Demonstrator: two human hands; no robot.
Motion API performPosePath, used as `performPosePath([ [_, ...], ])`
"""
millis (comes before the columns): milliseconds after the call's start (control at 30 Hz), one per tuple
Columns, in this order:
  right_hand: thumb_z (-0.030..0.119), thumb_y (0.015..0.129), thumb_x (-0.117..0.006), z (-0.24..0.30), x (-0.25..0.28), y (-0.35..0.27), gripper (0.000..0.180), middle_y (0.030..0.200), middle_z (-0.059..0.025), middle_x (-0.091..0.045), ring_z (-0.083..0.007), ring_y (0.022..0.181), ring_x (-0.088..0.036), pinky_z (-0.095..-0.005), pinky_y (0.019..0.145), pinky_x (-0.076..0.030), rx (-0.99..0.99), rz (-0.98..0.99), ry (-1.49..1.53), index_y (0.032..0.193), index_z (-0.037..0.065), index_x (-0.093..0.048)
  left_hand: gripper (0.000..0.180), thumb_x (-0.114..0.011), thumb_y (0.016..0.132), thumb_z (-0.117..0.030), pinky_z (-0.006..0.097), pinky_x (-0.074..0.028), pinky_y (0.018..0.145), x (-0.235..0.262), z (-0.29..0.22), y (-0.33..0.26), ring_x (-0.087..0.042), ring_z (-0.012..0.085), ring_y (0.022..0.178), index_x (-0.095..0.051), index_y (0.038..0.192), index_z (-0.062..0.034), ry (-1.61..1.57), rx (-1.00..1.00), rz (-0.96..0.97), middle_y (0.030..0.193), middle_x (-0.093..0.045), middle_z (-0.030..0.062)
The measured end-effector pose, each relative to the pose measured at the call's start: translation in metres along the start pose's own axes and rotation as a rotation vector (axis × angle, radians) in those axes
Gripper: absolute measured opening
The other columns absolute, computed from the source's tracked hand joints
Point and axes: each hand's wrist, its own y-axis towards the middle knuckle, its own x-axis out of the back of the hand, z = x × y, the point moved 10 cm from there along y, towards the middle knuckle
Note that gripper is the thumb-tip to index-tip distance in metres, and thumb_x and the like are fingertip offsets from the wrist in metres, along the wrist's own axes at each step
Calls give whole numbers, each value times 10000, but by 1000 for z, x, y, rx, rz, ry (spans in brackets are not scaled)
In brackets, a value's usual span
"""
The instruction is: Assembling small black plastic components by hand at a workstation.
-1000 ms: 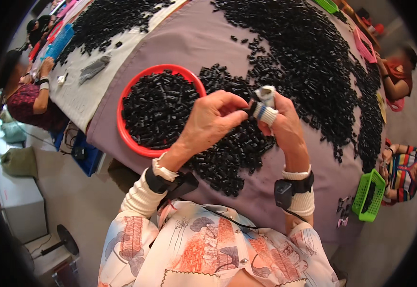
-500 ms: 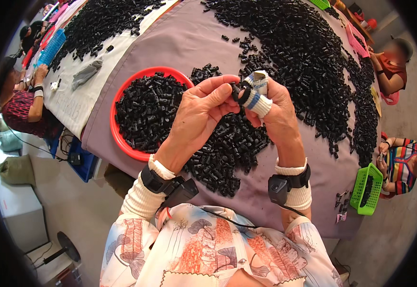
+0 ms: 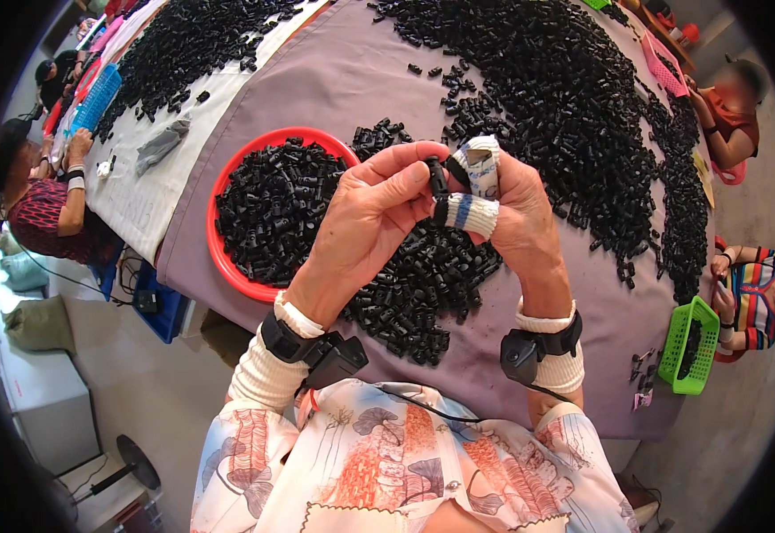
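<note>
Pinching a small black plastic part (image 3: 438, 178) between thumb and forefinger of the left hand (image 3: 365, 222), fingers closing together on its ribbed, stubby body. Meeting it from the right with the right hand (image 3: 507, 213), its fingertips wrapped in white cloth tape (image 3: 474, 213) banded with blue, also pressing onto the same part, so both hands clamping on it at once. Holding the part raised above the table, over the near edge of a loose heap of identical black pieces (image 3: 423, 284) lying just below the hands.

Sitting to the left of the hands, a round red plastic basin (image 3: 218, 258), shallow and smooth-rimmed, heaped with more of the matte black parts. Spreading far and right across the mauve cloth-covered table (image 3: 352, 80), a much larger dark drift of parts (image 3: 565, 98), knobbly and glinting slightly. Wearing black sensor straps on both wrists, (image 3: 303, 342) on the left and (image 3: 529, 351) on the right, over white ribbed cuffs, with a floral-printed shirt (image 3: 387, 471) nearest the camera.

Standing at the near right table edge, a green slotted plastic basket (image 3: 689, 346), beside another person in a striped top. Lying at far left on a paler cloth, a blue ridged tray (image 3: 94, 98), near other seated people.
</note>
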Motion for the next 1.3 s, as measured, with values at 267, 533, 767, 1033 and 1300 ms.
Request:
performPosePath([
  [267, 92, 677, -733, 8, -1, 1, 246, 714, 13, -547, -62, 642, -480, -220, 572, -428, 80, -18, -145, 843, 20, -566, 231, -590, 837, -54, 219, -483, 705, -4, -7, -2, -586, 89, 771, -587, 1054, 25, 151, -40, -45, 918, -636, 76],
  [533, 85, 670, -730, 9, 0, 1, 252, 700, 12, -541, -60, 637, -472, -220, 566, -428, 126, -32, -154, 849, 13, -568, 183, -575, 846, -62, 170, -449, 638, 6, -4, -2, -556, 49, 717, -619, 1006, 16, 164, -14, -133, 879, -633, 41],
  [767, 74, 674, -731, 10, 0, 3, 311, 706, -9, -544, -75, 640, -490, -227, 576, -434, 139, -31, -185, 950, 9, -603, 198, -580, 851, -68, 155, -419, 604, 10, -2, -2, -526, 28, 695, -616, 1032, 4, 186, -31, -125, 871, -634, 24],
  [1033, 83, 678, -728, 10, -1, 7, 289, 726, -22, -569, -78, 650, -515, -230, 582, -444, 137, -7, -175, 928, 2, -607, 213, -564, 859, -74, 184, -449, 650, 12, -4, -3, -553, 54, 717, -601, 1049, 13, 205, -15, -139, 890, -638, 50],
  [1300, 122, 684, -733, 9, 1, 15, 303, 713, -28, -584, -90, 626, -522, -238, 574, -443, 117, -9, -247, 928, -1, -603, 275, -450, 933, -119, 324, -478, 847, 18, 1, -1, -608, 173, 908, -514, 1151, 36, 109, -9, -89, 973, -626, 119],
])
